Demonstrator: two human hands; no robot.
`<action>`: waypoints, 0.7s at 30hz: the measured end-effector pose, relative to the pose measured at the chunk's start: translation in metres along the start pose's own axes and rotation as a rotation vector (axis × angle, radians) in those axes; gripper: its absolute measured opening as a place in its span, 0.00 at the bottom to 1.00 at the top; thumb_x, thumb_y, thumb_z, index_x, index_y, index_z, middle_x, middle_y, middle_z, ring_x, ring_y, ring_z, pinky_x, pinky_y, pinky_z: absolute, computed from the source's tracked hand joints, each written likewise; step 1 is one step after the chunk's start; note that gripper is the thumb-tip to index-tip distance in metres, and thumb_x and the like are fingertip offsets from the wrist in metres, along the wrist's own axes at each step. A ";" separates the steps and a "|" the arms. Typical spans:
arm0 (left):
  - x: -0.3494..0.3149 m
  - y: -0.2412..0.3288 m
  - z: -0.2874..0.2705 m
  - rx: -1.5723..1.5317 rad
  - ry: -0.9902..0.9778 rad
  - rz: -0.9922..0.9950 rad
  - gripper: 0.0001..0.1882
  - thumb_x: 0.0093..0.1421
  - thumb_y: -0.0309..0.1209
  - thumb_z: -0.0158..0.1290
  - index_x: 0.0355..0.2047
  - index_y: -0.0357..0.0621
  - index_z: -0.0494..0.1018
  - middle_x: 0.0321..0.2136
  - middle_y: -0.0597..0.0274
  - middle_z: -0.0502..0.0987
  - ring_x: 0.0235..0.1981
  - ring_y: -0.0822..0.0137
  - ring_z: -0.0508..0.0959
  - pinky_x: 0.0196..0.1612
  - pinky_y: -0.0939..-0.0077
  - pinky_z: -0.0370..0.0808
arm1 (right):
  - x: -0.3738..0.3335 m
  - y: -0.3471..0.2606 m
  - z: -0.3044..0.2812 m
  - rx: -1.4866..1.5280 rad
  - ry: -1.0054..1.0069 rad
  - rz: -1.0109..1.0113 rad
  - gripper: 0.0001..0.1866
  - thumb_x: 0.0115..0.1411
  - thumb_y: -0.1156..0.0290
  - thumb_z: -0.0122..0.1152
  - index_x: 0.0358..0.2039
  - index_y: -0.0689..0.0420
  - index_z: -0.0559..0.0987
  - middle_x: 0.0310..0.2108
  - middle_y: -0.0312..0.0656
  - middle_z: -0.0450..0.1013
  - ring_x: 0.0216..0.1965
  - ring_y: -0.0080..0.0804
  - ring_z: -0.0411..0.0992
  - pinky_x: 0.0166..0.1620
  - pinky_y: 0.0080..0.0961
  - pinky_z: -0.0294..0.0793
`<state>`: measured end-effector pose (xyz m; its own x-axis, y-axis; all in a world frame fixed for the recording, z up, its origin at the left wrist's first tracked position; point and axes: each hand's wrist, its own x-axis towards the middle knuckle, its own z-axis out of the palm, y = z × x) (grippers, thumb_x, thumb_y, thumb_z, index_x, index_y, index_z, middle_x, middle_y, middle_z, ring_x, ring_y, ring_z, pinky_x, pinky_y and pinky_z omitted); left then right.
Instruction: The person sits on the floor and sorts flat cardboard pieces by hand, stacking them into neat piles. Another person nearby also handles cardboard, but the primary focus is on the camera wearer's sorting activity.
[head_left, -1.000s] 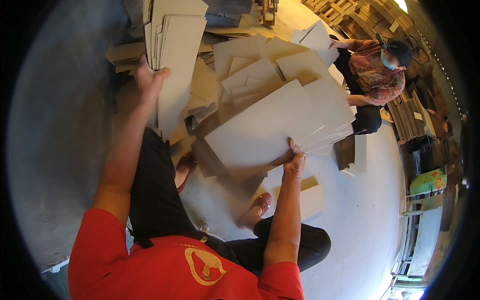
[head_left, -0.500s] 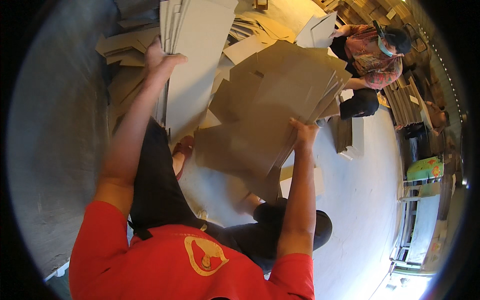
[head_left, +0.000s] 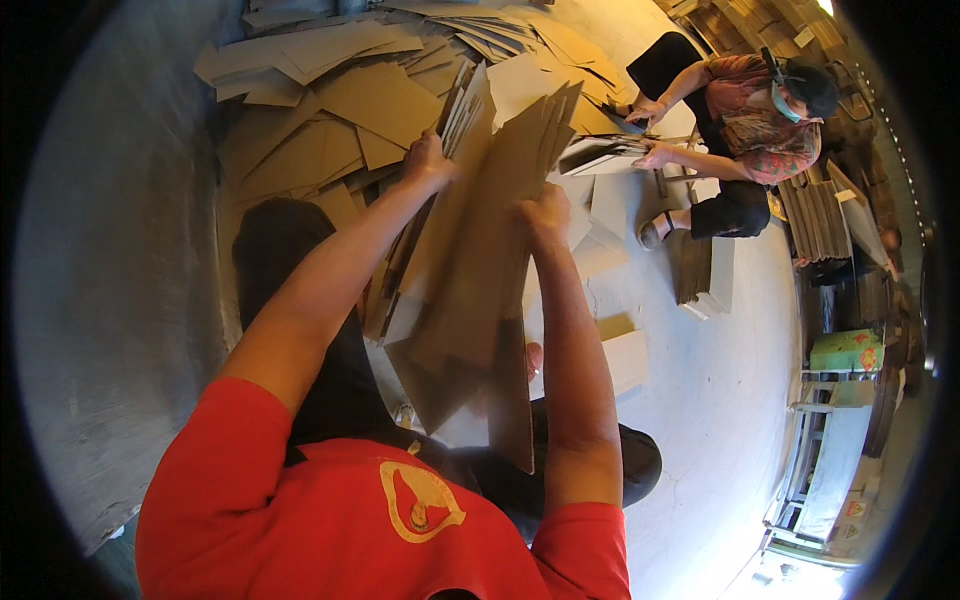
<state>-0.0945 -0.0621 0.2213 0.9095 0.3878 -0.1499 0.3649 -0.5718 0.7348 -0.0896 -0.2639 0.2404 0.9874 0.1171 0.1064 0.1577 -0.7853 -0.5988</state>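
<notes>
In front of my knees I hold two bundles of flat brown cardboard sheets up on edge. My left hand [head_left: 428, 165] is closed round the upper edge of the left bundle of cardboard sheets [head_left: 462, 130]. Around the right bundle of cardboard sheets [head_left: 515, 170] my right hand [head_left: 546, 213] is closed, gripping its right side near the top. The two bundles lean close together, and several sheets stick out unevenly at the bottom, one cardboard sheet [head_left: 510, 400] hanging lowest. My thumbs and some fingertips are partly hidden.
Loose cardboard sheets [head_left: 310, 150] cover the floor ahead and to the left. A co-worker [head_left: 755, 130] at the far right holds thin sheets. Near them stands a cardboard stack [head_left: 705, 275]. A grey wall [head_left: 120, 300] is on my left, a pale bench [head_left: 835, 450] at far right.
My hands have come closer together, bringing both bundles side by side and more upright. The right bundle swung from a wide fan to edge-on. The co-worker's hands shifted lower with their sheets.
</notes>
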 end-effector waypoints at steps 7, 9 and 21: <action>0.015 -0.029 0.019 -0.679 -0.294 -0.232 0.43 0.46 0.45 0.65 0.56 0.35 0.59 0.49 0.47 0.70 0.51 0.57 0.71 0.52 0.69 0.68 | -0.022 -0.027 0.004 1.232 -0.423 0.170 0.25 0.57 0.62 0.60 0.50 0.62 0.69 0.45 0.44 0.71 0.45 0.35 0.69 0.49 0.30 0.68; 0.014 -0.044 0.026 -0.476 -0.239 -0.088 0.44 0.45 0.48 0.65 0.56 0.36 0.60 0.50 0.47 0.69 0.51 0.56 0.70 0.53 0.67 0.67 | -0.025 -0.030 0.015 1.287 -0.439 0.187 0.25 0.58 0.62 0.59 0.51 0.63 0.68 0.45 0.43 0.70 0.45 0.33 0.68 0.49 0.29 0.67; 0.013 -0.082 0.037 -0.744 -0.370 -0.181 0.55 0.37 0.53 0.67 0.58 0.30 0.56 0.54 0.42 0.66 0.54 0.55 0.68 0.56 0.67 0.65 | -0.009 0.005 0.010 0.926 -0.632 0.294 0.27 0.54 0.59 0.63 0.49 0.63 0.72 0.44 0.43 0.72 0.43 0.32 0.69 0.46 0.28 0.68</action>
<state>-0.1055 -0.0368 0.1350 0.9036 0.0922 -0.4184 0.4027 0.1506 0.9029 -0.0975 -0.2634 0.2285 0.7769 0.4920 -0.3930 -0.3879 -0.1177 -0.9142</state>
